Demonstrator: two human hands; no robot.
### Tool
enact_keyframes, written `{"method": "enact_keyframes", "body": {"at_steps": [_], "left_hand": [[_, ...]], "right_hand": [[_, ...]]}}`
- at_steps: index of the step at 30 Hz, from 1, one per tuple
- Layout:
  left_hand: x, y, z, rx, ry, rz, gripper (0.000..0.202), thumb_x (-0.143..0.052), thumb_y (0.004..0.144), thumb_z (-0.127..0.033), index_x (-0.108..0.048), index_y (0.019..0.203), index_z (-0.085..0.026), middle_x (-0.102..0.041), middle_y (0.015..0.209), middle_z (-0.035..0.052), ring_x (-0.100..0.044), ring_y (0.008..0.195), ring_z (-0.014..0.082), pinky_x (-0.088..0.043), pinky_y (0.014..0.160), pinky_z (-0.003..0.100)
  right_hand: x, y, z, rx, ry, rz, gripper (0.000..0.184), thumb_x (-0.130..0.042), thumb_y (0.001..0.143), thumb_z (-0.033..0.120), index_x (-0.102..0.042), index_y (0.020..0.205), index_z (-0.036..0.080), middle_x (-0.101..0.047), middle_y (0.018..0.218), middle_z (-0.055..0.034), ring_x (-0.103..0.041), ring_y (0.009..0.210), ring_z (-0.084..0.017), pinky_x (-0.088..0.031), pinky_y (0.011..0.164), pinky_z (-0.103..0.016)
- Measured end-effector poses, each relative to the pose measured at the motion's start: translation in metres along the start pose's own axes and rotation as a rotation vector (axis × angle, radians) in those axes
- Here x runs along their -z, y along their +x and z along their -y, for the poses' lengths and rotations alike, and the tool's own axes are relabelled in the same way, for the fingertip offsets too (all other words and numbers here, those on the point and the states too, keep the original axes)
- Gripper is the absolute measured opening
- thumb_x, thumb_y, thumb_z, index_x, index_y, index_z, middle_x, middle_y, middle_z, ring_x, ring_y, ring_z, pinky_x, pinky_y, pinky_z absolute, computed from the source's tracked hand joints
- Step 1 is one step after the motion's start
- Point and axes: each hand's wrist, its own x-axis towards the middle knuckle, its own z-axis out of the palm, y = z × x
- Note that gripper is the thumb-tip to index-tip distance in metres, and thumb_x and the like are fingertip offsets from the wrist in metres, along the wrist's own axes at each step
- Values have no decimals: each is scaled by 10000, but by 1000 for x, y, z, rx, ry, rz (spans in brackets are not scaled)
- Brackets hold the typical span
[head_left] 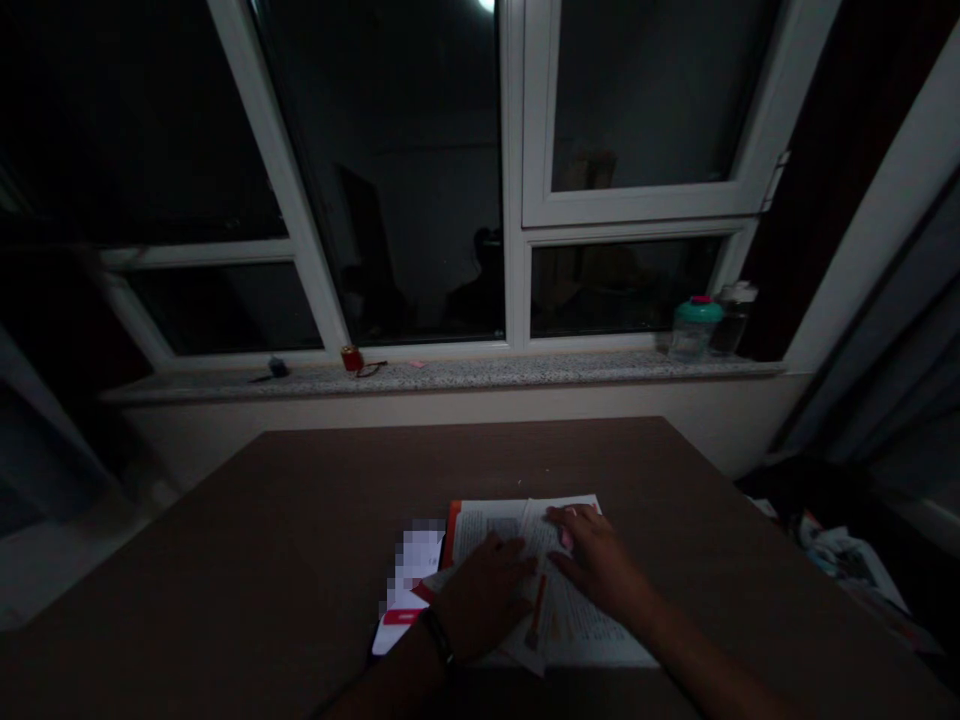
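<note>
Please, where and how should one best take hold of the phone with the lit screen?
The phone is probably best gripped by its left long edge, coming from the left: it seems to lie flat on the table, with that edge exposed. The right side looks harder, because a paper corner overlaps it and the left hand and book are close.
</note>
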Motion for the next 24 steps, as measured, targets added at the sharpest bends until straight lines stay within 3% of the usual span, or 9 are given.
{"method": "enact_keyframes", "body": {"at_steps": [4,16,24], "left_hand": [[-4,-2,0,34,10,-23,467,-656,906,-298,-517,1347,-235,-475,1418,81,-395,1278,329,-369,1047,478],[-2,-1,-1,66,3,13,467,-647,912,-341,-527,1348,-225,-465,1437,79,-365,1306,337,-344,1067,486],[-5,0,-1,81,4,14,486,-673,896,-330,-529,1348,-225,-469,1431,72,-380,1282,341,-367,1050,472]], "right_hand": [[6,-1,6,-23,-32,19,340,-637,825,197,-595,1161,227,-611,1026,-79,-571,980,-252,-458,884,-377],[-2,-3,2,-72,32,54,434,-690,757,185,-565,1169,236,-599,984,-57,-571,913,-237,-446,804,-337],[-8,0,-6,-114,-3,11,353,-638,799,209,-571,1144,235,-622,980,-56,-591,903,-238,-444,813,-343]]}}
